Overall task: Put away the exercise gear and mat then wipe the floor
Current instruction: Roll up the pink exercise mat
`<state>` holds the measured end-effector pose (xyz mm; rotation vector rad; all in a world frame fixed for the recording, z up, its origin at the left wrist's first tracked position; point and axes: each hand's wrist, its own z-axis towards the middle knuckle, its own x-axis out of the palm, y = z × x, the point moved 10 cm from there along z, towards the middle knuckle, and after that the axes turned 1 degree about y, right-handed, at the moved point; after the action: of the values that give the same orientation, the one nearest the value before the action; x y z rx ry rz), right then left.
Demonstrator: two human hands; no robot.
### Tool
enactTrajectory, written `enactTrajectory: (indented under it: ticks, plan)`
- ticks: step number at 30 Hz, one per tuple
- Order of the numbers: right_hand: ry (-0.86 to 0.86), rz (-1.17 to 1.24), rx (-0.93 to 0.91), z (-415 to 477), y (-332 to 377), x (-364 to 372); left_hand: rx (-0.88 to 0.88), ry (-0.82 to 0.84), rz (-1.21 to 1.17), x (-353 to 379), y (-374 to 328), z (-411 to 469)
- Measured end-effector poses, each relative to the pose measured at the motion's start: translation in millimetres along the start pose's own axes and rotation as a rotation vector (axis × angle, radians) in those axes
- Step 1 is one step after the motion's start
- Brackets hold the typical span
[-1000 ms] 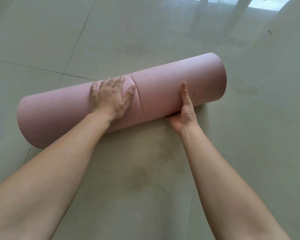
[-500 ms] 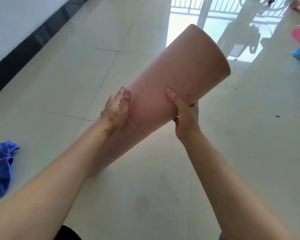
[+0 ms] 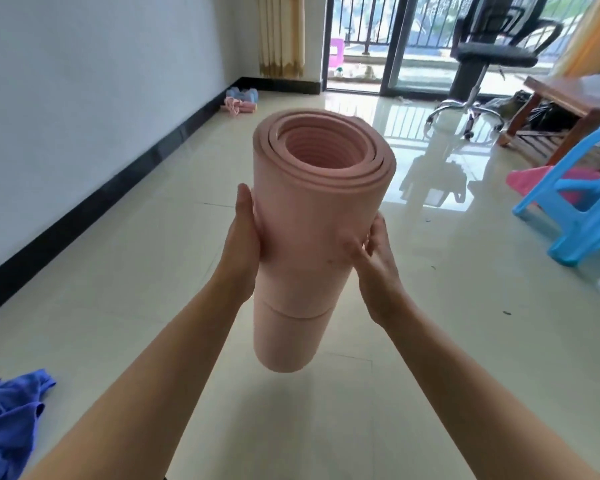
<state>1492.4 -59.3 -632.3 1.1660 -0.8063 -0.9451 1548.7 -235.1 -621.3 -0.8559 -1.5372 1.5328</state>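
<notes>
The rolled pink mat (image 3: 309,216) is upright in the air in front of me, its open spiral end facing up. My left hand (image 3: 245,230) grips its left side, my right hand (image 3: 374,251) grips its right side, fingers wrapped round the roll. Blue and pink dumbbells (image 3: 241,100) lie on the floor by the far left wall. A blue cloth (image 3: 9,415) lies crumpled on the floor at the lower left.
A white wall with a black skirting (image 3: 94,199) runs along the left. A black office chair (image 3: 485,60) stands by the balcony door. At the right are a wooden table (image 3: 568,98) and a blue plastic stool (image 3: 579,202). Glossy tile floor (image 3: 153,271) lies ahead.
The mat lay on the floor under my hands, then was lifted and tipped. Now it is upright off the floor and my view has risen toward the room.
</notes>
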Motion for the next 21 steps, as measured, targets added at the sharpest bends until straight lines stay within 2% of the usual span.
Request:
enactTrajectory:
  ticks: [2, 5, 9, 11, 16, 19, 21]
  plan:
    - [-0.004, 0.059, 0.003, 3, 8, -4, -0.01, 0.031, -0.031, 2, -12, 2]
    - [0.023, -0.005, 0.03, 12, 16, -2, 0.056, 0.104, 0.014, 12, -35, 7]
    - [-0.005, -0.082, 0.077, 23, 36, -4, 0.088, -0.013, 0.053, -7, -66, 14]
    - [-0.032, -0.073, 0.111, 29, 47, -6, 0.033, -0.046, 0.096, -19, -71, 17]
    - [0.058, -0.215, 0.286, 38, 42, 15, -0.04, -0.138, 0.627, -46, -61, 15]
    - [0.116, -0.335, 0.314, 42, 28, 34, -0.065, -0.111, 0.693, -50, -55, 13]
    - [0.093, -0.362, 0.276, 48, 19, 40, -0.056, -0.104, 0.719, -51, -53, 13]
